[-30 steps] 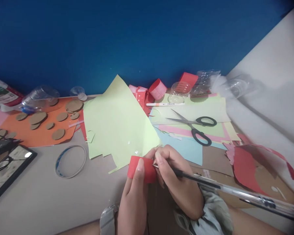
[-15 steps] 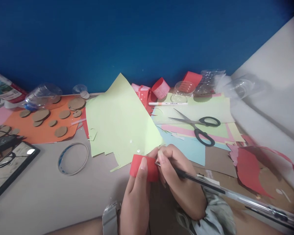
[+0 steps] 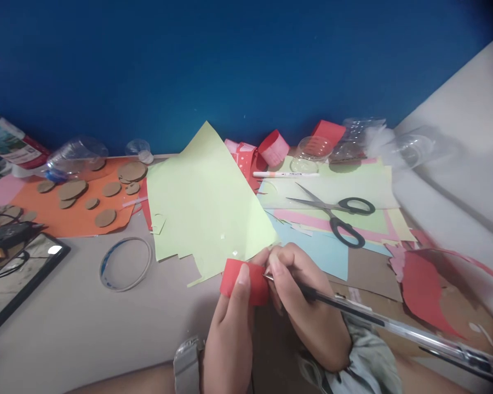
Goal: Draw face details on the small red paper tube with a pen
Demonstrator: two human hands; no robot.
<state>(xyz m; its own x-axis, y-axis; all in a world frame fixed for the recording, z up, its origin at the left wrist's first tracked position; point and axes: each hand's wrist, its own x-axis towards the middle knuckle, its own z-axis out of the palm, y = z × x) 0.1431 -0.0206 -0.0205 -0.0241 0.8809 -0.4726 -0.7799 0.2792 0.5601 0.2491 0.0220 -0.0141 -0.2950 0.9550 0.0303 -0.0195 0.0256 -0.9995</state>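
At the lower middle, my left hand (image 3: 232, 323) is closed on a small red paper piece (image 3: 257, 287), its thumb lying across the front. My right hand (image 3: 306, 298) grips a clear pen with a dark front part (image 3: 370, 316); the metal tip points at the right part of the red piece. Whether the tip touches the paper I cannot tell. Just beyond both hands lies a large light green sheet (image 3: 205, 197) with cut edges. Black-handled scissors (image 3: 332, 210) rest with blades apart on layered coloured papers to the right.
A tape ring (image 3: 125, 264) and a dark-framed tablet (image 3: 20, 279) lie left. Cardboard discs (image 3: 105, 218) sit on orange paper (image 3: 49, 219). A white marker (image 3: 285, 174), red paper loops (image 3: 273, 148) and clear plastic cups (image 3: 311, 154) stand near the blue wall.
The whole view has shifted slightly, so most objects appear a little further right. Both hands keep their holds on the red piece and the pen, with almost no change in pose.
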